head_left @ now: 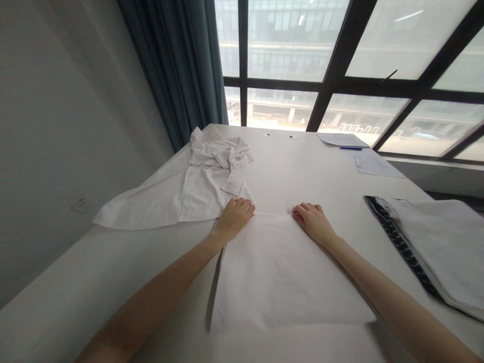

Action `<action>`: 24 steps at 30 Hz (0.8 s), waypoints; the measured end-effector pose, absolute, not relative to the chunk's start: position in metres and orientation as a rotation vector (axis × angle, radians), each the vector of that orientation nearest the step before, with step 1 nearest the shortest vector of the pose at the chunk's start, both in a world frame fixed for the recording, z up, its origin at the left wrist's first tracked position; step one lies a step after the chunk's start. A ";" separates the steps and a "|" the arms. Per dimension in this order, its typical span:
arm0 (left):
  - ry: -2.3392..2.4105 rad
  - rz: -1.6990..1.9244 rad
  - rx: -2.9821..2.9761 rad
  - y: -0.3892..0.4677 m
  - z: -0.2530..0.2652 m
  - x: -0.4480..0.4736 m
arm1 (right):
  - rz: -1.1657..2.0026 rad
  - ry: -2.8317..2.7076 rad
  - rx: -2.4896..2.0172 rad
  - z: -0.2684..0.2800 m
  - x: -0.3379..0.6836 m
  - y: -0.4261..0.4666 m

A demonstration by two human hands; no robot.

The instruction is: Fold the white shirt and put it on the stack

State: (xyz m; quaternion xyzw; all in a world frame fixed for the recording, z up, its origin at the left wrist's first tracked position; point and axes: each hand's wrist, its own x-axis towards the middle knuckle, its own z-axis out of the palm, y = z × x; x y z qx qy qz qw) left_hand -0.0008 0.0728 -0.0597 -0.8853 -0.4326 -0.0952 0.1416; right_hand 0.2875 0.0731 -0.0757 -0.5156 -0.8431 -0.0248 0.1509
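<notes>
A smooth, folded white cloth (287,277) spans the space between my arms, its near edge raised above the table. My left hand (235,216) grips its far left corner with curled fingers. At the far right corner, the fingers of my right hand (310,220) are pinched on the cloth's edge; the fingertips are partly hidden. A crumpled white shirt (206,186) with a collar lies just beyond my left hand, its hem spread to the left.
A white table (280,171) reaches to the window. To the right lies a stack of folded white and black fabric (442,242). Papers (344,139) and a blue pen (351,148) rest near the far right edge. A dark blue curtain (189,60) hangs behind.
</notes>
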 end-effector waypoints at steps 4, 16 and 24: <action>-1.183 -0.321 -2.578 0.062 -0.056 0.006 | -0.188 -2.368 -1.569 -0.079 0.289 0.068; -1.203 -0.235 -2.969 0.036 -0.077 0.025 | -0.243 -2.292 -1.718 -0.082 0.289 0.068; -1.244 -0.253 -2.940 0.036 -0.075 0.026 | -0.069 -2.334 -1.582 -0.071 0.297 0.062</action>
